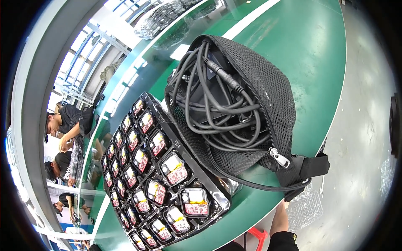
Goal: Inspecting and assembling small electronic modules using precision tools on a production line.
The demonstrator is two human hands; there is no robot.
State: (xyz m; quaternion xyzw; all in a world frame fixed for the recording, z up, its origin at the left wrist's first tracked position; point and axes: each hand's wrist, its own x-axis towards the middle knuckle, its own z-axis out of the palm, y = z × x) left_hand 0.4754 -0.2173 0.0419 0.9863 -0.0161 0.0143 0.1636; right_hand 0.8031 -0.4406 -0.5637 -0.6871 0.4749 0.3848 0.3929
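A black mesh bag (pixel 272 79) with its zipper undone lies on the green table, full of coiled dark cables (pixel 222 113). A black box-like part shows partly beneath the coils. From the lower edge a forearm in a black sleeve reaches up, and I take it for my right arm. My right hand (pixel 284 205) is at the bag's near end by the black strap and buckle (pixel 299 173); its fingers are hidden behind them. A metal zipper pull (pixel 279 158) hangs just above. My left hand does not show.
Left of the bag, a black tray (pixel 224 201) holds several small black-framed units with red circuit boards (pixel 195 203). The green table (pixel 314 50) curves to its right edge. Clear plastic wrap (pixel 307 209) and a red stool (pixel 258 238) are below. Several people sit at the far left.
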